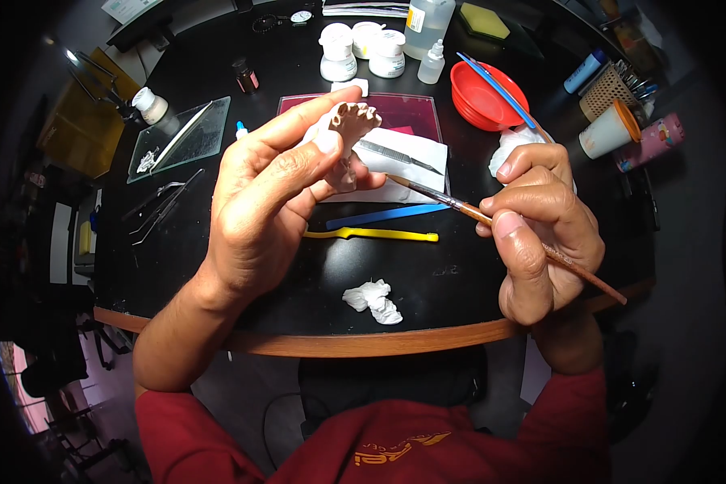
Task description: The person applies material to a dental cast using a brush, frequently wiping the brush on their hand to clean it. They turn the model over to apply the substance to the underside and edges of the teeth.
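Observation:
My left hand is closed around a plaster dental cast, its row of teeth turned up at the top. A thin brush with a brown wooden handle is pinched in my right hand. The bristle tip points left, near my left fingertips and the lower part of the cast. Behind the cast, a scalpel lies on white folded paper. Below it on the black table rest a blue strip and a yellow toothbrush-like tool.
A crumpled tissue lies near the table's wooden edge. A red bowl with a blue stick across it stands at right. White jars and a dropper bottle stand behind. At left are a glass slab and tweezers.

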The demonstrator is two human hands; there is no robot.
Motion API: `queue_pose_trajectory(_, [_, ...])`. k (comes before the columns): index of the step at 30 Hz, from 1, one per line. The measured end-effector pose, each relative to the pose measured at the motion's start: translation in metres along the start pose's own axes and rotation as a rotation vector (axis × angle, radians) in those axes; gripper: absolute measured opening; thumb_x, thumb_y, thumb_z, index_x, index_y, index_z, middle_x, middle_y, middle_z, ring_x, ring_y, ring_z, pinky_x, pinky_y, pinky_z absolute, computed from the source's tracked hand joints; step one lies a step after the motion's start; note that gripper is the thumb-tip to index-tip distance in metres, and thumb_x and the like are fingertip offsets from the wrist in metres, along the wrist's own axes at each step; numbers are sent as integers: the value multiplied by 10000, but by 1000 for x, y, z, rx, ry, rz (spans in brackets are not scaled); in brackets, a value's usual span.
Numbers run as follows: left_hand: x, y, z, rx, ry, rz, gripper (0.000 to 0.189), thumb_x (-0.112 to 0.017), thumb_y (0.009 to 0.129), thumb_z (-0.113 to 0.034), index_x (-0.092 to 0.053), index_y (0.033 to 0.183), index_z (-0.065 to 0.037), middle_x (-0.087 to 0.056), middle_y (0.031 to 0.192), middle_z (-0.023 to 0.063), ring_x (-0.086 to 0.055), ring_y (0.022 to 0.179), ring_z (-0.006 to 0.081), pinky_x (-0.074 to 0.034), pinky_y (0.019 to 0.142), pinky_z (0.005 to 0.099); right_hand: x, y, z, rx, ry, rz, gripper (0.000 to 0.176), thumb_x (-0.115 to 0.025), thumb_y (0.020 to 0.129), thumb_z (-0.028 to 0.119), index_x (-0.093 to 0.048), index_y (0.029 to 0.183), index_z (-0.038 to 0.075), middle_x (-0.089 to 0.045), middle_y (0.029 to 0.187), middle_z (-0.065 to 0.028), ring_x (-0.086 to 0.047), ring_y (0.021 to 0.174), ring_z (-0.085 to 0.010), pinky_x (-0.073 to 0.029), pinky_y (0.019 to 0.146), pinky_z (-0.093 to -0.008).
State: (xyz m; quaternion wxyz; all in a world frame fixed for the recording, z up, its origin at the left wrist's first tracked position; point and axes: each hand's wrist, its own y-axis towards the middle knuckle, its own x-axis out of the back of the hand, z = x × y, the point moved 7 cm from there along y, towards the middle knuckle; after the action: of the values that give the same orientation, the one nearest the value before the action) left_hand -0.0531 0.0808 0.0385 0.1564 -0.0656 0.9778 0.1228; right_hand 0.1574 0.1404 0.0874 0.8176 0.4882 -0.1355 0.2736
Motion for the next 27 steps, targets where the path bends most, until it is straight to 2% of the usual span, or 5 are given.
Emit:
queue_pose_trajectory(11, [-1,-1,-1,7,18,-8,652,-583,990,-298,-472,1488,108,-628,1342,232,-656,982,174,-558,1014,455,2,-1,0,2,24,0,90,-647,837,46,-672,906,-6,-711,808,-86,-590,888,-266,-480,824,-375])
queue_pose_trajectory(16, [0,-1,0,4,9,-4,656,-589,984,-291,-469,1490,109,-621,1353,228,-649,985,172,-558,1016,454,-1,-2,2,-14,22,46,157,-539,865,47,-645,956,-24,-616,722,-107,-509,1039,-230,-469,779,-279])
queue_pose_trajectory(19, [1,-1,2,4,6,11,658,-589,982,-287,-466,1492,111,-618,1357,225,-641,982,168,-557,1017,457,-2,-1,2,26,16,61,153,-542,866,43,-645,955,-25,-616,723,-111,-515,1037,-229,-471,769,-271])
queue_pose_trajectory(25, [0,-1,2,6,11,9,663,-593,979,-290,-466,1494,108,-620,1354,218,-630,970,164,-555,1018,464,-1,0,1,-28,24,-11,87,-656,841,62,-679,894,-2,-717,788,-82,-586,858,-258,-473,788,-370])
queue_pose_trajectory(27, [0,-1,2,5,14,9,664,-595,978,-292,-468,1493,107,-621,1353,217,-628,966,164,-555,1017,465,0,0,1,-18,11,-5,80,-656,836,63,-680,880,0,-714,789,-81,-590,853,-257,-474,783,-371])
